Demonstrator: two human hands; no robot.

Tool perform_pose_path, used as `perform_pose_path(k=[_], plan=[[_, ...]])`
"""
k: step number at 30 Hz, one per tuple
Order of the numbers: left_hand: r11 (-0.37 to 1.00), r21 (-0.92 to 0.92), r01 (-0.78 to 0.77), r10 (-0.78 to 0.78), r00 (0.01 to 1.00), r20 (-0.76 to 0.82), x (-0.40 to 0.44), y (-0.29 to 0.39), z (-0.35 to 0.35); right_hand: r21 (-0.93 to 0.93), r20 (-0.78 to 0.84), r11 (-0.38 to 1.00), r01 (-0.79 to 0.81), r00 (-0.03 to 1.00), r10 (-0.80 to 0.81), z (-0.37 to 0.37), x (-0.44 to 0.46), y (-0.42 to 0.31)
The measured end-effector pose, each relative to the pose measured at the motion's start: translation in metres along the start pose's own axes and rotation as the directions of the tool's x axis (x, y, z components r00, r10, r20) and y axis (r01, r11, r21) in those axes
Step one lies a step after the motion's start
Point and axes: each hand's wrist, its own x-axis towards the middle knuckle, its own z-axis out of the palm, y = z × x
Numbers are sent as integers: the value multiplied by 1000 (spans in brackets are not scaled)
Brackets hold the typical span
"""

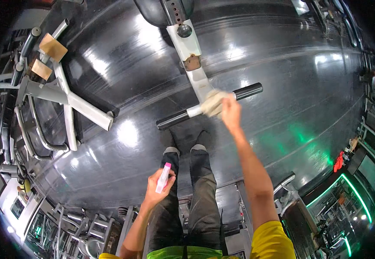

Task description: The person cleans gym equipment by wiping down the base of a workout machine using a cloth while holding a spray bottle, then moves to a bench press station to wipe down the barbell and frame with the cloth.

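My right hand (231,114) is closed on a beige cloth (212,103), slightly blurred. The cloth lies over the middle of a crossbar with black end sleeves (250,90), where the bar joins the white metal beam (199,82) of a gym machine. A round black knob (184,30) sits further up this beam. Low in front of my legs, my left hand (154,187) is wrapped around a small white bottle with a pink cap (163,177), held upright and apart from the machine. What lies beneath the cloth is hidden.
To the left stands a grey metal frame (68,93) with two tan pads (53,47). My feet are on the shiny black floor (127,159), just behind the crossbar. More gym equipment (92,233) lines the near side, and a green-lit mirror (343,207) stands at right.
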Motion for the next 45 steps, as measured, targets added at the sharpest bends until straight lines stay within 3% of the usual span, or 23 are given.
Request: perform_pose_path(k=[1,2,6,8,10,12,13,16,18,19,21,23,24,26,28,31,32,35,36,38,40,44,45], plan=[[996,27,-88,88,996,-8,-1,1,2,84,-78,992,93,993,-86,-12,10,4],[983,54,-173,174,985,-9,-3,2,3,-128,-150,977,170,970,-189,-20,16,10],[975,66,-212,211,977,11,-12,13,4,-438,-220,864,249,902,-371,32,-21,41],[967,78,-243,241,970,33,-15,22,4,-295,-321,944,151,915,-247,70,-52,32],[967,100,-233,228,972,56,-16,30,2,-89,-131,995,38,990,-49,98,-92,26],[966,111,-231,223,971,86,-14,33,4,82,194,976,-200,964,181,104,-121,12],[968,93,-233,225,971,83,-13,33,5,81,186,976,-200,965,183,107,-129,25],[969,67,-236,232,970,72,-15,32,4,300,-119,917,-262,944,309,110,-136,63],[968,56,-245,241,968,65,-14,28,3,597,-169,704,-385,797,580,87,-120,76],[970,63,-236,231,970,70,-15,22,2,837,-215,515,-184,754,620,75,-101,77],[973,74,-218,212,974,78,-22,13,1,765,-393,626,-150,662,639,43,-59,61],[971,76,-227,222,973,68,-24,9,-3,517,-469,798,-309,678,566,43,-26,71],[970,80,-231,226,972,68,-26,6,-5,521,-470,797,-305,677,567,55,-26,68],[992,34,-124,122,992,41,-35,1,-8,81,-672,925,-371,665,326,93,-30,52],[988,55,-143,141,989,38,-39,-2,-13,63,-606,930,-361,727,323,110,-60,26],[982,61,-177,174,984,45,-39,-1,-17,8,-214,966,-260,943,256,118,-107,24],[980,56,-194,191,980,52,-40,2,-19,11,-83,974,-225,971,225,120,-118,26],[970,116,-212,203,976,84,-43,31,-25,337,81,888,-312,949,303,122,-147,25],[968,113,-223,215,973,83,-42,34,-25,337,73,892,-301,953,294,118,-155,22],[981,85,-177,167,980,106,-37,38,-23,725,105,543,-423,847,521,105,-166,15],[973,104,-204,192,974,121,-30,53,-20,795,53,440,-417,771,635,81,-168,16],[948,133,-288,266,951,160,-17,65,-13,973,189,1,-229,806,561,3,-139,20],[946,133,-294,272,948,163,-14,69,-10,945,131,159,-285,778,614,-26,-125,0]])
